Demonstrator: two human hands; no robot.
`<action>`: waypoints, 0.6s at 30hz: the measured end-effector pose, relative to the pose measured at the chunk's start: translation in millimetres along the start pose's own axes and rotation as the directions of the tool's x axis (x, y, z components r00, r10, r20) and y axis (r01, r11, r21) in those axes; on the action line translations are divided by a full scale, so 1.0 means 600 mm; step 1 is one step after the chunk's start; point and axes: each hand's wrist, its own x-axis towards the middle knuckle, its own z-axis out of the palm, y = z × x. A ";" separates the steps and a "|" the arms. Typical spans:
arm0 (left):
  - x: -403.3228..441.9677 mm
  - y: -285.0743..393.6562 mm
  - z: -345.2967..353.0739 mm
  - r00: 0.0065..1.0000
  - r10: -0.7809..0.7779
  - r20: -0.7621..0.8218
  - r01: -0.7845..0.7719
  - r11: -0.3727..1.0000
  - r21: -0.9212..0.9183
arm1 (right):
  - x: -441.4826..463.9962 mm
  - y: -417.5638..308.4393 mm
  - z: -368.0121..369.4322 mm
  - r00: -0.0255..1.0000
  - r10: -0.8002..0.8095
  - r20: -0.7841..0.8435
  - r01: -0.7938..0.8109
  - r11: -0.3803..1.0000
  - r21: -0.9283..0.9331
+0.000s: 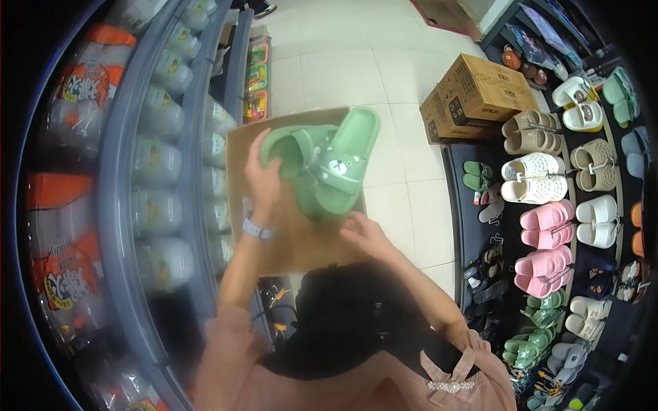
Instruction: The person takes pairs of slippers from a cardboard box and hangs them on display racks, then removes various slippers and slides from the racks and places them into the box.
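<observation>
A pair of green slide slippers with a white bear face on the strap is above an open cardboard box. My left hand is closed around the left slipper at its rounded end, and a pale wristband circles that wrist. The other slipper tilts up to the right, its sole end rising past the box's far edge. My right hand is at the box's right side, just below the slippers, its fingers apart and loosely bent, holding nothing I can see. Part of the box's inside is hidden under the slippers.
Shelves with clear plastic jars and orange-labelled packs line the left. On the right a dark rack holds many slippers and clogs. Stacked cartons stand beyond it on the tiled floor. A person's shoe shows at the top.
</observation>
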 end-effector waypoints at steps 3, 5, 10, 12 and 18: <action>-0.014 0.036 0.022 0.997 -0.065 0.041 0.069 0.993 -0.093 | 0.011 -0.009 -0.003 0.999 -0.014 -0.041 0.017 0.997 0.075; -0.026 0.051 0.032 0.990 -0.079 0.116 0.095 0.985 -0.142 | 0.012 -0.010 -0.001 0.982 -0.122 -0.145 0.139 0.984 0.113; -0.047 0.061 0.047 0.988 -0.018 0.151 0.026 0.998 -0.049 | -0.012 -0.019 -0.017 0.897 -0.129 -0.424 0.241 0.945 0.222; -0.052 0.061 0.046 0.987 -0.026 0.156 0.036 0.997 -0.063 | -0.013 -0.003 -0.051 0.846 0.055 -0.530 0.207 0.883 0.421; -0.080 0.040 0.050 0.870 -0.046 0.491 -0.050 0.982 0.182 | -0.025 -0.091 -0.180 0.579 -0.582 -0.571 0.234 0.790 -0.567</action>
